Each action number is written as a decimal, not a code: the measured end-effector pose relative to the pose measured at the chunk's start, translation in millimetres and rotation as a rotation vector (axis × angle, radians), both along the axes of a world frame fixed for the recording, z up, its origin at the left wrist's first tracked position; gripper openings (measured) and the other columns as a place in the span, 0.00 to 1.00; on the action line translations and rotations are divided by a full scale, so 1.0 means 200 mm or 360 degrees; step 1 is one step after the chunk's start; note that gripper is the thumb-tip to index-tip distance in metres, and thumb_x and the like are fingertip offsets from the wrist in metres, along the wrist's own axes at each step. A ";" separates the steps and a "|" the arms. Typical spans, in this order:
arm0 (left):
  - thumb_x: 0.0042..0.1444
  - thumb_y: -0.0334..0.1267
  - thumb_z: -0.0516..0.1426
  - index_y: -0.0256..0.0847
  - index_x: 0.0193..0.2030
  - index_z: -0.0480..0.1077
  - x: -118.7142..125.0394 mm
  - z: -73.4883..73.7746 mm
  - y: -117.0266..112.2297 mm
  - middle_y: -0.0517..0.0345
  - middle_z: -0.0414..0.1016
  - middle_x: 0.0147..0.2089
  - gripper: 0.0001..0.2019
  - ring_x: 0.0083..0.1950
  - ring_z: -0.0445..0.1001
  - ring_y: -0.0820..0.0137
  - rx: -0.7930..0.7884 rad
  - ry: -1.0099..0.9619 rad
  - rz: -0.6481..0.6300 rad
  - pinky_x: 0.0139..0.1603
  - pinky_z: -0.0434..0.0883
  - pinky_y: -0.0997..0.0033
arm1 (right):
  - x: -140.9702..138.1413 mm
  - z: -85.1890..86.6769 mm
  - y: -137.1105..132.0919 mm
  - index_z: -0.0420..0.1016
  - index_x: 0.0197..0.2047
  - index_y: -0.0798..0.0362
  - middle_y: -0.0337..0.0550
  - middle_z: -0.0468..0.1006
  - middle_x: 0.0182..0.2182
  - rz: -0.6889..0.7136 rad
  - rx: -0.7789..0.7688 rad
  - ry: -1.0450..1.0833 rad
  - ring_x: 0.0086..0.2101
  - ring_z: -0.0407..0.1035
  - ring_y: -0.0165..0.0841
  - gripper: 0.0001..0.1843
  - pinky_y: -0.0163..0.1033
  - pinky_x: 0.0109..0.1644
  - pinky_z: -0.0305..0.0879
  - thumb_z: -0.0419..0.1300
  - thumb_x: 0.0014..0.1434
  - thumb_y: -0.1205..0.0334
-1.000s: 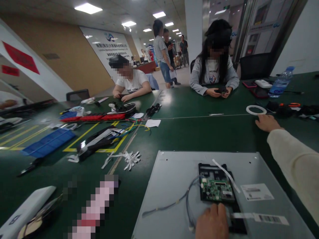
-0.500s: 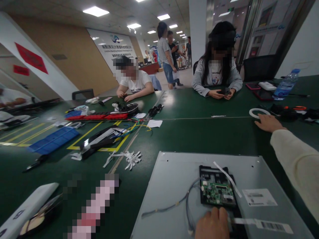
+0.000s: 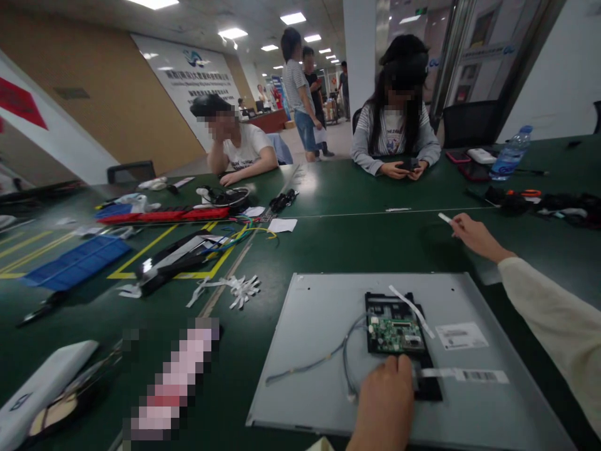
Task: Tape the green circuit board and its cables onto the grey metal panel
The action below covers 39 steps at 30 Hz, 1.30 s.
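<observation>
A grey metal panel [image 3: 323,326] lies flat before me. On it rests a black bracket [image 3: 374,301] carrying a green circuit board [image 3: 397,334], with grey cables [image 3: 305,368] trailing off to the left. My left hand [image 3: 387,401] is closed at the bracket's lower edge, its fingertips hidden from above. Beyond the panel's far right corner, my right hand [image 3: 479,235] pinches a roll of white tape [image 3: 445,218], seen edge-on and raised off the table. One white strip [image 3: 413,310] lies across the bracket; a barcoded strip [image 3: 479,375] sits right of my left hand.
White tape scraps [image 3: 244,289] lie left of the panel, near a blue tray [image 3: 77,260] and a black device with wires [image 3: 176,260]. A water bottle [image 3: 511,153] and a dark bundle [image 3: 554,205] are at the right. Two people sit across the green table [image 3: 338,244].
My right hand has picked the tape roll up off the table and drawn it left. My left hand stays at the bracket. The seated person at the left has raised a hand to the head.
</observation>
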State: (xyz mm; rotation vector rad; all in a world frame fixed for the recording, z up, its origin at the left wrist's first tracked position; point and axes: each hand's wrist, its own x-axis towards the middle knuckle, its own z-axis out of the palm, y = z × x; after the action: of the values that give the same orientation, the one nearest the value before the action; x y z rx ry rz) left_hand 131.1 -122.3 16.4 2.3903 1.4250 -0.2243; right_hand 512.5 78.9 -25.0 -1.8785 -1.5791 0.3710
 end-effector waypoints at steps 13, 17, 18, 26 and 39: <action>0.61 0.30 0.49 0.39 0.39 0.66 -0.02 0.04 0.00 0.53 0.75 0.34 0.06 0.35 0.76 0.62 0.0143 -0.0287 -0.0040 0.32 0.69 0.68 | -0.65 0.38 -0.75 0.73 0.41 0.54 0.45 0.72 0.35 0.0830 -0.0256 0.1575 0.38 0.67 0.35 0.15 0.42 0.47 0.63 0.54 0.60 0.52; 0.62 0.32 0.48 0.40 0.43 0.65 -0.08 0.13 0.01 0.54 0.73 0.36 0.07 0.35 0.73 0.67 0.0344 -0.0940 0.0300 0.37 0.68 0.67 | -0.81 0.44 -0.91 0.73 0.45 0.55 0.45 0.71 0.36 0.0993 -0.0350 0.1537 0.40 0.65 0.36 0.16 0.43 0.49 0.61 0.53 0.63 0.53; 0.62 0.33 0.48 0.40 0.45 0.65 -0.09 0.17 0.02 0.53 0.72 0.39 0.07 0.38 0.72 0.67 0.0438 -0.1145 0.0377 0.40 0.68 0.66 | -0.85 0.45 -0.94 0.73 0.48 0.55 0.45 0.71 0.35 0.1026 -0.0368 0.1529 0.40 0.65 0.35 0.17 0.42 0.49 0.60 0.52 0.63 0.53; 0.62 0.40 0.52 0.42 0.49 0.70 -0.16 0.41 0.21 0.53 0.71 0.50 0.12 0.54 0.67 0.65 -0.0487 -0.1881 0.0116 0.56 0.61 0.64 | -0.99 0.51 -1.03 0.73 0.51 0.51 0.41 0.70 0.32 0.1211 -0.0334 0.1474 0.36 0.64 0.29 0.15 0.37 0.45 0.59 0.51 0.66 0.58; 0.56 0.40 0.56 0.36 0.29 0.71 -0.18 0.38 0.33 0.60 0.66 0.28 0.10 0.31 0.62 0.74 -0.1502 -0.1875 -0.0036 0.36 0.60 0.72 | -0.96 0.49 -1.08 0.71 0.57 0.50 0.41 0.73 0.32 0.1204 -0.0288 0.1295 0.30 0.63 0.26 0.18 0.33 0.35 0.62 0.52 0.66 0.60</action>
State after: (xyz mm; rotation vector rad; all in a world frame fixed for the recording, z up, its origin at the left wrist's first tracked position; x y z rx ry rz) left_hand 95.7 -57.0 93.0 1.2804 0.5026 0.3841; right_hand 320.0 -137.1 72.5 -0.9207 -1.5956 1.4295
